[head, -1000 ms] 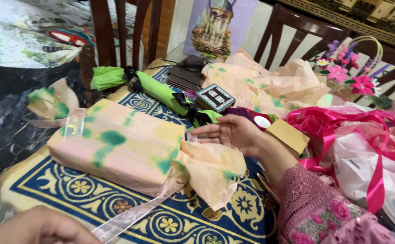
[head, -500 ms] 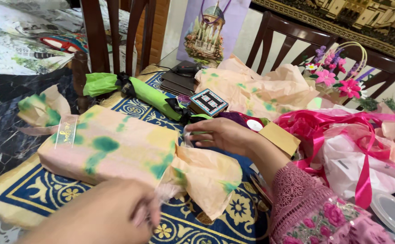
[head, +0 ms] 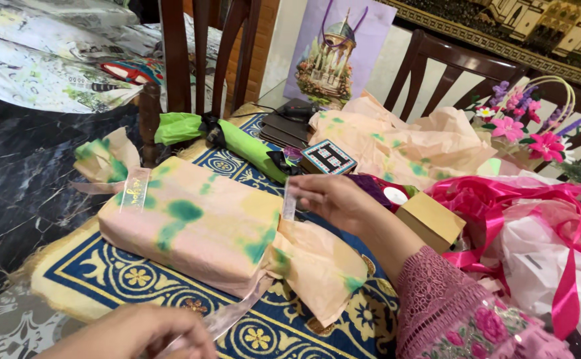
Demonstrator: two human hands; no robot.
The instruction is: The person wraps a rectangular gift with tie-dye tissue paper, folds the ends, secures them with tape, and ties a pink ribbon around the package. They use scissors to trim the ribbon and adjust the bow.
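I am wrapping a long, block-shaped parcel in peach tissue paper blotched with green (head: 194,226), and everything here is placed from it. It lies on the blue and yellow patterned mat (head: 104,282), its long axis running from the far left, towards the dark wooden chair (head: 190,60), to the near right, towards my sleeve.

The far-left end looks finished: the paper is gathered into a ruffle and cinched with a pale ribbon band. The near-right end is only half done, I judge; its paper flares out loose and untied beyond the parcel's edge.

My right hand (head: 333,199), just past that loose end, pinches the upper end of a sheer, pale pink ribbon strip (head: 289,203) between thumb and fingers, holding it upright. The ribbon passes down at the neck of the flare and runs on to my left hand (head: 141,332), in front of the parcel at the near edge, closed on its lower tail (head: 227,316). Tying and cinching this end seem to remain.

Beyond the parcel lies a green wrapped roll (head: 250,146) tied with dark bows.
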